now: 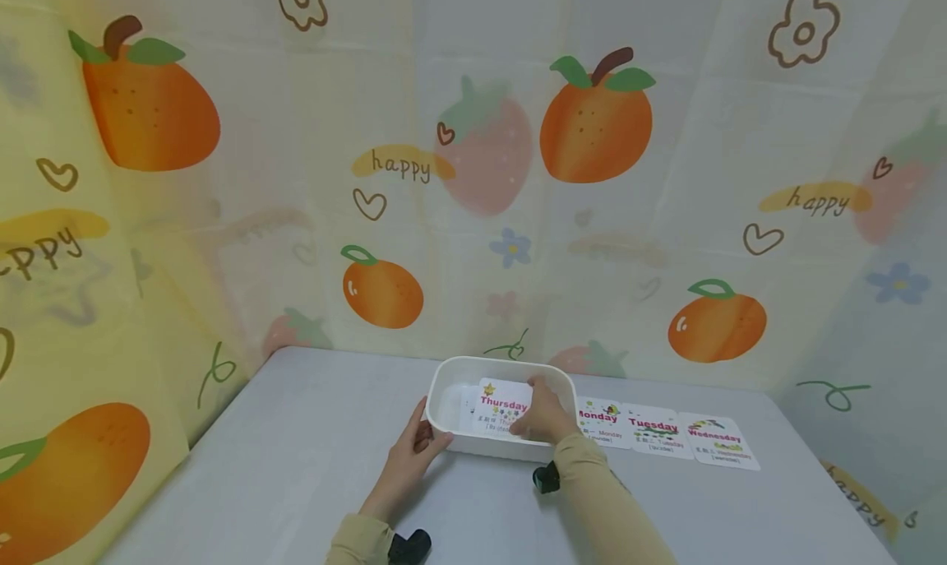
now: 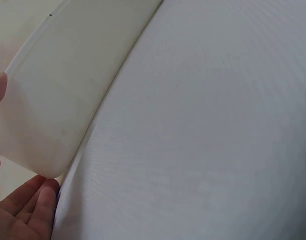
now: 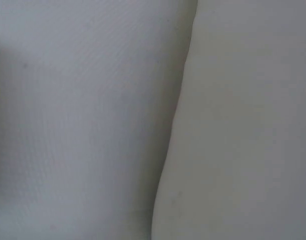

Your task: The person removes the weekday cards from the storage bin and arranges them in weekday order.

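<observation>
Thursday card [image 1: 501, 405] partly hidden, Monday card [image 1: 602, 422] likewise

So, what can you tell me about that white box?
The box is white, plastic-looking and open-topped, with rounded corners and smooth walls. It stands upright on the table, a Thursday card inside. The left grip holds its left end; the right grip reaches in. A Monday card lies by its right end.

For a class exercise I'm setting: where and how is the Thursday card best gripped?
Probably by the right edge of the Thursday card, from above, where the right hand is: it sits inside the white box, whose raised walls hinder a sideways reach.
</observation>
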Motion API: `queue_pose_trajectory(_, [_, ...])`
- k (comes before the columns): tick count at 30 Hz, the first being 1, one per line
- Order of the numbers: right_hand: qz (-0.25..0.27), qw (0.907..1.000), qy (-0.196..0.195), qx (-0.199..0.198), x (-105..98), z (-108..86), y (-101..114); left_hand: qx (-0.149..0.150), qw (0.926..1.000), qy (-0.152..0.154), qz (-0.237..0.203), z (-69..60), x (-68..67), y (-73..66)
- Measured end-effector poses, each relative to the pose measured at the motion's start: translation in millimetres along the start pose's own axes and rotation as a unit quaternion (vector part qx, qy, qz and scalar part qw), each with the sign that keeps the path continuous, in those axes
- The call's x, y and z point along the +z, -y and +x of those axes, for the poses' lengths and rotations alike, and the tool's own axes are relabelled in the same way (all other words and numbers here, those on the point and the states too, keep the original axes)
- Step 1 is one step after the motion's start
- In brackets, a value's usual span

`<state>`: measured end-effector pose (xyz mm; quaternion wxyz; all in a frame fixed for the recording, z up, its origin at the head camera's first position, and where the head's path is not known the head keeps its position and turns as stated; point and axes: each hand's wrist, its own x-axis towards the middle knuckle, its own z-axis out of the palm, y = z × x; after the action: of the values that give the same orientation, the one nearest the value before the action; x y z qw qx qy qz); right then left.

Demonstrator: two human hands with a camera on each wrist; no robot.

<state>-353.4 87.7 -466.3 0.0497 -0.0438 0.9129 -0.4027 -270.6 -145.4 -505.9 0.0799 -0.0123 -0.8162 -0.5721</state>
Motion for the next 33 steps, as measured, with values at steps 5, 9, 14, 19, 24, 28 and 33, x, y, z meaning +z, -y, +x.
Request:
queue_pose_trajectory(5, [0.011,0.9998,-0.014,-0.009,-1,-1.5,0,0.002,1.0,0.001,0.0,-0.8,0.2,-1.0])
queue_pose_trajectory(9, [0.027,0.9994,-0.02,-0.01,-2,-1.8,1,0.003,1.0,0.001,-0.005,-1.9,0.2,-1.9])
queue_pose_trajectory(14, [0.047,0.9986,-0.025,-0.005,-4,-0.8,1,0.002,1.0,0.002,-0.008,-2.2,0.2,-2.3])
queue_pose_trajectory(19, [0.025,0.9986,-0.038,-0.029,-8,1.5,4,-0.004,1.0,0.004,-0.006,-1.0,0.1,-0.8])
queue_pose_trajectory(24, [0.044,0.9976,-0.049,-0.022,-13,0.5,9,-0.008,1.0,0.005,-0.003,0.5,-0.2,0.7])
queue_pose_trajectory(28, [0.083,0.9957,-0.038,-0.011,-15,0.3,11,-0.007,1.0,0.004,-0.003,0.4,0.0,0.9])
queue_pose_trajectory(33, [0.108,0.9932,-0.039,-0.022,-18,-0.6,12,-0.01,0.9999,0.004,0.001,0.5,0.2,1.2])
